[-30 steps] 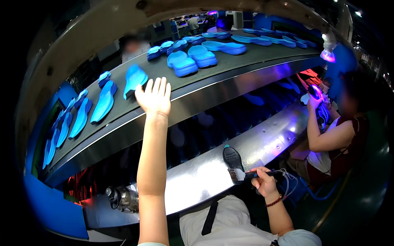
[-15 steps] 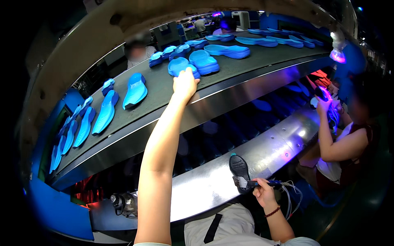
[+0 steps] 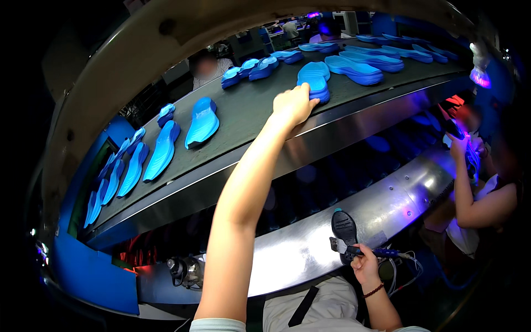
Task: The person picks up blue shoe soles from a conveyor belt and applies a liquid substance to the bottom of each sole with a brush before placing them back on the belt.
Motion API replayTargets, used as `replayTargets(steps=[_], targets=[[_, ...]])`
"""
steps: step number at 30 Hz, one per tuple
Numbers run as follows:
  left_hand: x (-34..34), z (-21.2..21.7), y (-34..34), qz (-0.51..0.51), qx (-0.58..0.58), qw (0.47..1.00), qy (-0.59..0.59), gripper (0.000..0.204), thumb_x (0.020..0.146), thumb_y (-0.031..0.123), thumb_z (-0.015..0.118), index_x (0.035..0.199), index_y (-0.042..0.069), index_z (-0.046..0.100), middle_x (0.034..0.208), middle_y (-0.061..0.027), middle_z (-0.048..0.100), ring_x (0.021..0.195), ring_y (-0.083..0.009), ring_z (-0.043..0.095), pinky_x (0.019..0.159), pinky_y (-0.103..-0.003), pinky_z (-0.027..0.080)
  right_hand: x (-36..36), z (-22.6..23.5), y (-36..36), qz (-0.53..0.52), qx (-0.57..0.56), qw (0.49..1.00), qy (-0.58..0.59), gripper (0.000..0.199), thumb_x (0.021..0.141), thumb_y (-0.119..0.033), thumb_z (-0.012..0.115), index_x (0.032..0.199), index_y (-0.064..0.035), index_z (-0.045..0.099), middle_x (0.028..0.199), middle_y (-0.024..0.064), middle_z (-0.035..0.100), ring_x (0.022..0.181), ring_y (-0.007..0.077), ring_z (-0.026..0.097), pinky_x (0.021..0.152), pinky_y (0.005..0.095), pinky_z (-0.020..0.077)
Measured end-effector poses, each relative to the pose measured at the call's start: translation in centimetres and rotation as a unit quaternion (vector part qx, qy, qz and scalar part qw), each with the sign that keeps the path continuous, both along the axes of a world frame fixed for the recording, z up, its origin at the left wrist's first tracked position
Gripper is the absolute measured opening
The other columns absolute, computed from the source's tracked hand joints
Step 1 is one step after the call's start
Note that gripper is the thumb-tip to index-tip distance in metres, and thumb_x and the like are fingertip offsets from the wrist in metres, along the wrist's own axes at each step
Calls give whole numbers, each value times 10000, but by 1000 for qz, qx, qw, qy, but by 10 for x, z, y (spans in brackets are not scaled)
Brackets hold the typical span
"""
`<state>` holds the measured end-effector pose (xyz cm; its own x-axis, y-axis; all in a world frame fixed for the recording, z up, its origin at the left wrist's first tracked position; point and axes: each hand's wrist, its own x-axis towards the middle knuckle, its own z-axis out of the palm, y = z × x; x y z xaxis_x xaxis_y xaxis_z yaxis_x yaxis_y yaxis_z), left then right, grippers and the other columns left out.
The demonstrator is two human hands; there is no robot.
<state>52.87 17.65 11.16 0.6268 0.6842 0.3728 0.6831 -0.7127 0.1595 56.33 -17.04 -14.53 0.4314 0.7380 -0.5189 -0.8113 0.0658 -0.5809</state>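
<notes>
My left arm reaches over the dark conveyor belt (image 3: 243,119). At the belt's near edge, my left hand (image 3: 293,105) is closed on the near end of a blue shoe sole (image 3: 314,72); its fingertips are partly hidden. Low on the right, my right hand (image 3: 365,266) is closed round the handle of a flat-headed brush (image 3: 338,245) with thin tubes or cables trailing from its rear. The brush head lies across a black shoe sole (image 3: 344,226) with a teal tip, which rests on the shiny metal ledge (image 3: 301,235).
More blue soles (image 3: 160,152) lie along the belt on both sides of my left hand. A dark bottle (image 3: 185,272) stands on the ledge at left. At right, a co-worker (image 3: 475,205) handles something under purple light. A lamp (image 3: 480,72) hangs above. Dark soles fill the shadowed lower level.
My left hand has moved right along the belt, up close to the neighbouring soles. The whole view has shifted a little. My right hand still holds the brush over the black sole.
</notes>
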Motion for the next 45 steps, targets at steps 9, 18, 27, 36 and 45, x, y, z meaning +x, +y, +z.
replayTargets(steps=[9, 18, 27, 36, 45], targets=[[-148, -64, -100, -74, 9, 777, -625, 345, 827, 308, 551, 988, 5, 522, 1076, -127, 533, 994, -203, 504, 901, -342, 381, 19, -3, -28, -26, -51, 998, -33, 173, 843, -227, 527, 848, -56, 553, 625, 2, 489, 402, 81, 346, 407, 217, 286], [-208, -162, -212, -246, -564, 428, -662, 780, 693, 321, 662, 1284, -38, 301, 1169, -208, 492, 1038, -282, 538, 884, -373, 452, 33, 59, -8, -34, 101, 987, -123, 170, 857, -141, 528, 991, -40, 551, 931, 69, 588, 701, 131, 556, 617, 232, 449], [-194, -233, -266, -148, -771, 300, -543, 911, 722, 674, 464, 1322, 14, 277, 1235, -219, 433, 1096, -370, 473, 938, -481, 381, -20, 83, 33, 221, 238, 931, -167, 246, 776, 41, 561, 1021, 32, 549, 1017, 161, 599, 949, 201, 568, 862, 294, 428], [-182, -205, -280, -141, -746, 193, -622, 1019, 678, 815, 44, 1351, 74, 238, 1208, -253, 442, 1053, -397, 495, 901, -501, 396, -44, 80, 80, 241, 154, 936, -205, 178, 787, -49, 589, 955, 5, 571, 920, 100, 619, 841, 136, 575, 789, 270, 451], [-166, -223, -285, 1, -661, 307, -685, 793, 790, 720, 85, 1344, 181, 265, 1355, -56, 317, 1240, -238, 320, 1027, -392, 266, -86, 103, 82, 229, 170, 699, -656, 135, 705, -57, 638, 828, -4, 622, 825, 97, 644, 758, 158, 612, 682, 265, 469]])
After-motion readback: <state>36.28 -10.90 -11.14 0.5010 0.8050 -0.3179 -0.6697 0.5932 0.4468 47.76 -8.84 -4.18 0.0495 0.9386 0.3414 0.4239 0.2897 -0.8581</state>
